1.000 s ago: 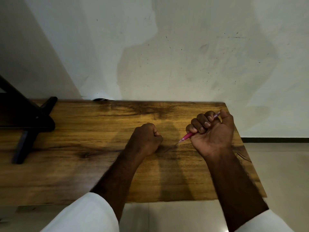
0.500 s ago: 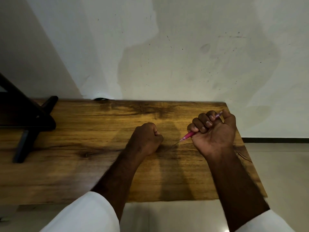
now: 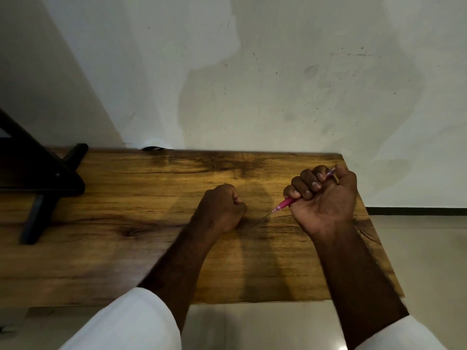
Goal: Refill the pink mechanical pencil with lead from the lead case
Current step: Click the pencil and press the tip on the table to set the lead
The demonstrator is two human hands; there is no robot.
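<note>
Across the middle of the scene runs a wooden table (image 3: pixel 126 248) with strong dark grain, its far edge against a pale, scuffed wall (image 3: pixel 278 84) and its right end stopping short of a light tiled floor (image 3: pixel 429 261). At the far left of the table stands a black stand (image 3: pixel 38 183) with angled legs, well apart from both hands. Two bare forearms reach in from the near edge, each emerging from a white sleeve (image 3: pixel 131 324). Toward the right end of the table, the right hand (image 3: pixel 326 198) is turned palm toward the camera and curled into a fist around the pink mechanical pencil (image 3: pixel 285 203), whose barrel passes through the closed fingers; its pink front section and thin metal tip stick out to the left and near side, slanting down close to the tabletop, while its paler rear end shows at the far side beside the thumb. Left of that tip, near but not touching it, the left hand (image 3: pixel 222 208) rests on the table as a closed fist, back upward; whether it holds anything cannot be told.
</note>
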